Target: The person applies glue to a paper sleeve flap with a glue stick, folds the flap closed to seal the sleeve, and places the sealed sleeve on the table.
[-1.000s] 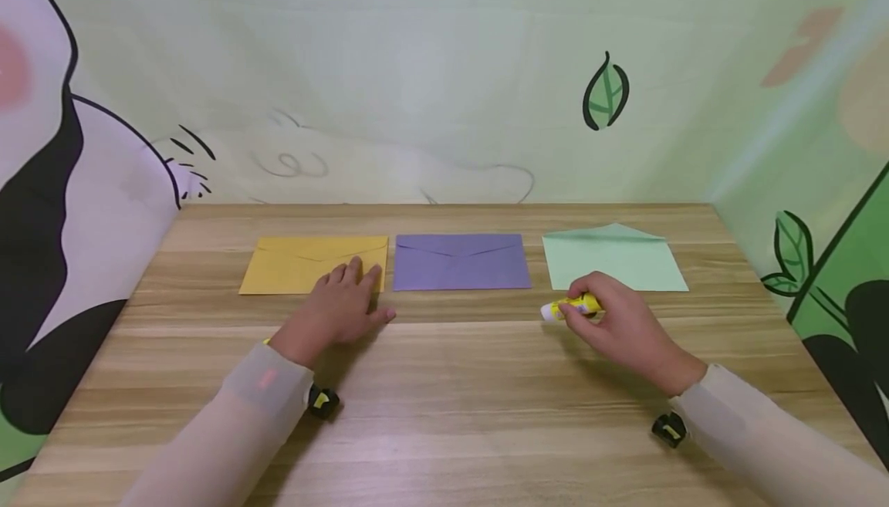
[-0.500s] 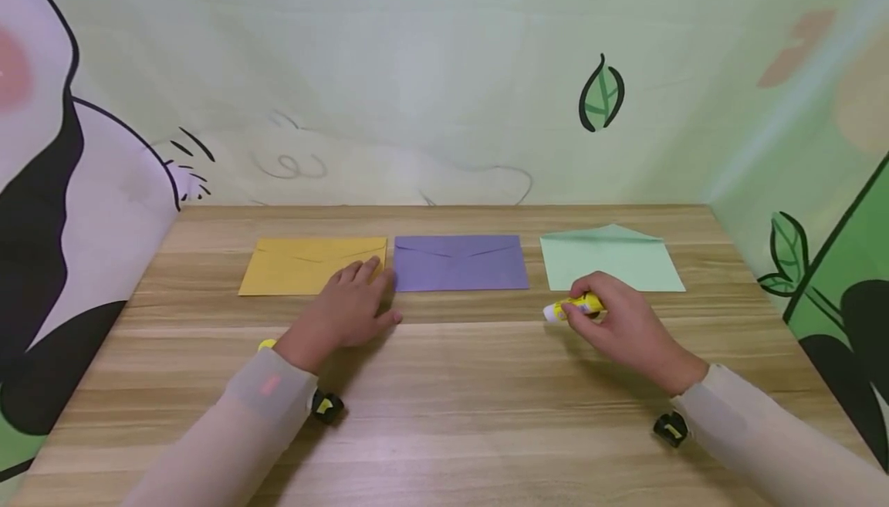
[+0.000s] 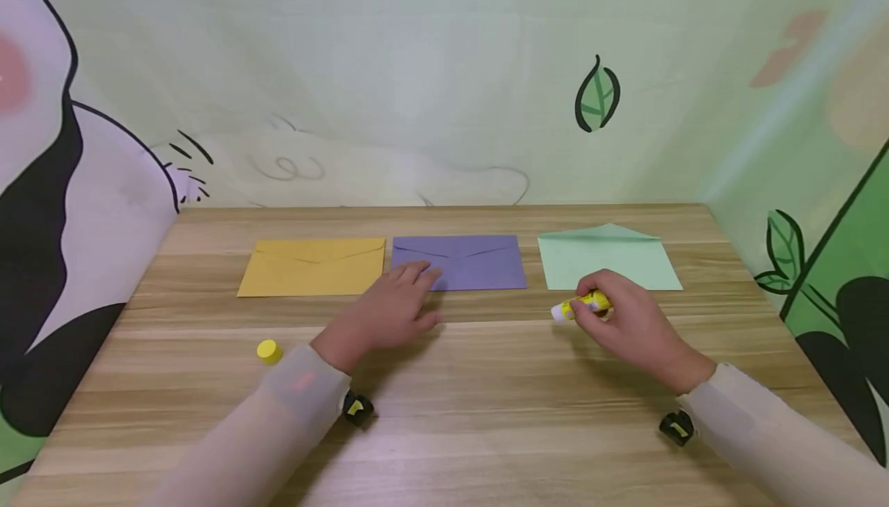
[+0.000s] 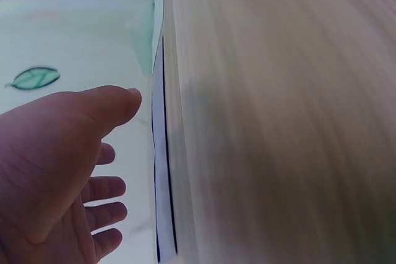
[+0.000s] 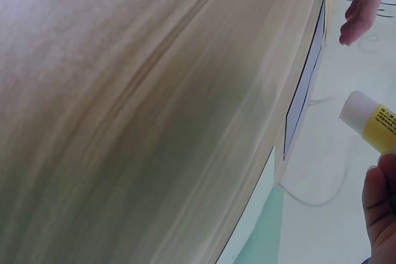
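Note:
Three envelopes lie in a row on the wooden table: a yellow one [image 3: 299, 272], a purple one [image 3: 486, 264] and a mint green one [image 3: 597, 256]. The flaps of the yellow and purple envelopes lie folded down, while the green one's flap stands raised at its far edge. Over the purple envelope's near left part, my left hand [image 3: 389, 308] hovers with fingers spread, holding nothing. The left wrist view shows its palm and fingers above the table. My right hand [image 3: 639, 333] pinches a yellow glue stick [image 3: 571, 310] before the green envelope, its white end [image 5: 359, 112] uncovered and pointing left.
A small yellow cap [image 3: 268, 351] stands on the table [image 3: 472, 414] beside my left sleeve. Behind the table's far edge rises a pale green wall [image 3: 417, 90] with painted leaves. Painted panels also flank both sides.
My left hand has moved right from the yellow envelope to the purple one, uncovering the yellow cap. The right hand with the glue stick has shifted only slightly to the right.

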`<state>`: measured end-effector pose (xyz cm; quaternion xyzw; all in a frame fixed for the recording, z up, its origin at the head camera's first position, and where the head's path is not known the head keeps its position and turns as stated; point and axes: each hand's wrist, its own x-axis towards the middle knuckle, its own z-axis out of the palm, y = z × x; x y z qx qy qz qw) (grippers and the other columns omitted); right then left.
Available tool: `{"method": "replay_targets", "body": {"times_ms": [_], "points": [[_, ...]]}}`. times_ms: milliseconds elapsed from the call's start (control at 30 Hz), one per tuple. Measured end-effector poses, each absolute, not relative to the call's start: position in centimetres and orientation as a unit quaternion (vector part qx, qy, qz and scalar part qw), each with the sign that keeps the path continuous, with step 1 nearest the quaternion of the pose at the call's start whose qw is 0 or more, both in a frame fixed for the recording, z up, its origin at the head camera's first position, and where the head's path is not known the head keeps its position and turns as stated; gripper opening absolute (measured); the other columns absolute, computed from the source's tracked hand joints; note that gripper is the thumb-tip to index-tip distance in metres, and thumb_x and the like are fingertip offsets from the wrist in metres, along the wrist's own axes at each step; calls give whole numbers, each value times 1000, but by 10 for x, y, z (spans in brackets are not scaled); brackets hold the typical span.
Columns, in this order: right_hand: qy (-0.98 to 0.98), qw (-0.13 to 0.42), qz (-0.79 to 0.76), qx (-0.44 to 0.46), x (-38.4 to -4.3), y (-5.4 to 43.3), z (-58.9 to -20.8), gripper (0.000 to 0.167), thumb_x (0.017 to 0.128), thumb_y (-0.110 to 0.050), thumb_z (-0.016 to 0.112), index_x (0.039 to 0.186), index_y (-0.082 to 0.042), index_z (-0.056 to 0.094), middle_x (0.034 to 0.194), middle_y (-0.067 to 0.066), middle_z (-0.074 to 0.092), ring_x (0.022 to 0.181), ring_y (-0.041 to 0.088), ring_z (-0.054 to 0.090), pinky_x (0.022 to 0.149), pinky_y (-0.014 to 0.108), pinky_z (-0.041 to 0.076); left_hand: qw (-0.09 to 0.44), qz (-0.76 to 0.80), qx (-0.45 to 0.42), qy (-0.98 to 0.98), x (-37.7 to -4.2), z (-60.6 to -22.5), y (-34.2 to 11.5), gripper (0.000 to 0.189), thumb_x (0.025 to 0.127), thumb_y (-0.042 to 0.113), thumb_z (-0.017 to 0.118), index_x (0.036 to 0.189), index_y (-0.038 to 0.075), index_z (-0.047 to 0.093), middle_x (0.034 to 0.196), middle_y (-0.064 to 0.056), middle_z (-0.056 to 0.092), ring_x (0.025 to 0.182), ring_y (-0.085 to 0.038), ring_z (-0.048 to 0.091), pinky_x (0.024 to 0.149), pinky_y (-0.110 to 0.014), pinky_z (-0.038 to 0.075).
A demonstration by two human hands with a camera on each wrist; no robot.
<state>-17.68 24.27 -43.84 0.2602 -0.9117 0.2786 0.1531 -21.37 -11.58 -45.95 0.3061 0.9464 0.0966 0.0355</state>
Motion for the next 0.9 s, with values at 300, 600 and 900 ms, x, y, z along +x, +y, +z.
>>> {"method": "replay_targets", "body": {"times_ms": [300, 600, 900], "points": [[-912, 160, 275, 259, -174, 252, -434, 16, 87, -7, 72, 93, -14, 59, 85, -7, 58, 68, 9, 50, 57, 20, 46, 55, 67, 318, 944, -215, -456, -69, 70, 100, 47, 56, 156, 12, 33, 161, -15, 32, 148, -34, 31, 119, -49, 29], [-918, 160, 269, 244, -170, 263, -433, 13, 88, -7, 71, 93, -13, 60, 84, -5, 58, 68, 6, 49, 58, 21, 47, 70, 45, 348, 934, -221, -459, -24, 68, 101, 50, 52, 156, 14, 33, 161, -14, 31, 150, -31, 29, 121, -47, 27], [-923, 160, 265, 228, -165, 275, -431, 13, 86, -9, 71, 90, -16, 60, 85, -8, 58, 67, 6, 48, 59, 22, 45, 46, 11, 371, 927, -229, -459, 17, 68, 100, 52, 52, 155, 15, 36, 161, -10, 32, 149, -28, 31, 121, -45, 27]]}}
